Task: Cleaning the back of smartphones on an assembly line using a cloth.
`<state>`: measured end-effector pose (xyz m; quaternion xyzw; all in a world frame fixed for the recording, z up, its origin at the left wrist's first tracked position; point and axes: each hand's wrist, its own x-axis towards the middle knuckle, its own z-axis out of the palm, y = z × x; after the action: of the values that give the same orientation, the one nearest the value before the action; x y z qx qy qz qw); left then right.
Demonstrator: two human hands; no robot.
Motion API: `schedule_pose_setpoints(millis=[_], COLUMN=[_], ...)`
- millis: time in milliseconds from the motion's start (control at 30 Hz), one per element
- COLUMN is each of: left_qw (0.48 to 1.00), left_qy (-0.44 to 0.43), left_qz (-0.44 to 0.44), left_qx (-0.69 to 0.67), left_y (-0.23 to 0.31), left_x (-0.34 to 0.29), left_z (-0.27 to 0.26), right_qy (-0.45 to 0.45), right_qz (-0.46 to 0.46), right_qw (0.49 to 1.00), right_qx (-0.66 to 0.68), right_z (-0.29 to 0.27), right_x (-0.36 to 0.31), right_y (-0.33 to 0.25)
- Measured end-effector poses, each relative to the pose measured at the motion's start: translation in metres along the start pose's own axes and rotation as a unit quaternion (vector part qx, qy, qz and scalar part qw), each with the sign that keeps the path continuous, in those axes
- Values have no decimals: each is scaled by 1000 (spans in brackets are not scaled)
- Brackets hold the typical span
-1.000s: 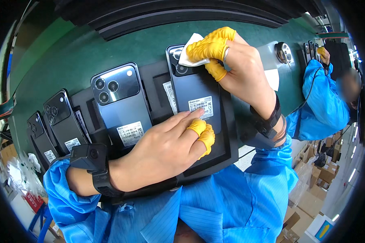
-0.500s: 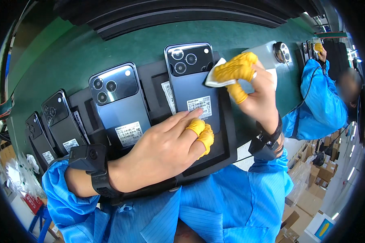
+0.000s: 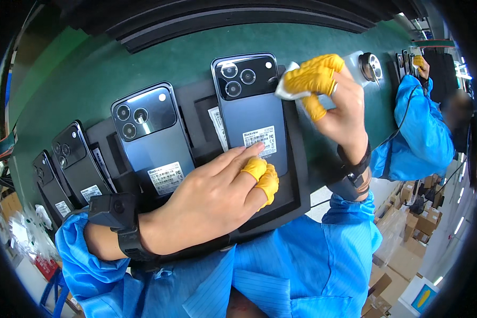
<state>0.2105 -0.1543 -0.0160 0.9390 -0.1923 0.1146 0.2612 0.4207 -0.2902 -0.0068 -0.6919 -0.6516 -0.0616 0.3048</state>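
A blue-grey smartphone [image 3: 253,112], back up with three camera lenses and a white label, rests over a black foam tray [image 3: 297,153] in front of me. My left hand [image 3: 212,193], with yellow finger cots, lies across its lower end. Bare fingertips press on the label, and the cotted fingers are curled at the phone's lower edge. Their undersides are hidden. My right hand [image 3: 334,98], also in yellow finger cots, pinches a folded white cloth [image 3: 287,87] beside the phone's upper right edge.
Left of it stand another blue-grey phone [image 3: 151,135] and two darker phones [image 3: 77,159] in foam trays. A clear bottle with a metal pump top [image 3: 371,67] stands beyond my right hand. Black trays [image 3: 238,24] line the far edge. A co-worker in blue [image 3: 418,130] works at right.
My right hand has moved slightly right and up with the cloth, off the phone's edge. My left hand stays on the phone.
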Motion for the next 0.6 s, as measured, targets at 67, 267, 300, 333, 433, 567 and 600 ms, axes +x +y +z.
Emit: schedule_pose_setpoints(millis=[67, 267, 300, 333, 433, 567, 600], left_qw=[1000, 1000, 1000, 1000, 1000, 999, 999], left_qy=[3, 9, 10, 11, 12, 15, 16], left_qz=[0, -1, -2, -2, 2, -25, -24], left_qx=[-3, -1, 1, 3, 4, -14, -13], left_y=[1, -1, 0, 0, -1, 3, 3], left_x=[0, -1, -1, -1, -2, -2, -3], left_z=[0, 1, 1, 1, 2, 1, 2], right_qy=[35, 12, -20, -4, -5, 6, 6], right_qz=[11, -96, -108, -128, -109, -104, -103], right_qw=[999, 995, 994, 992, 994, 993, 993], right_qx=[-15, 14, 13, 11, 10, -58, -60], right_z=[-2, 22, 25, 25, 20, 12, 10], right_x=[-2, 14, 15, 19, 21, 21, 21], right_y=[4, -10, -10, -9, -2, 15, 18])
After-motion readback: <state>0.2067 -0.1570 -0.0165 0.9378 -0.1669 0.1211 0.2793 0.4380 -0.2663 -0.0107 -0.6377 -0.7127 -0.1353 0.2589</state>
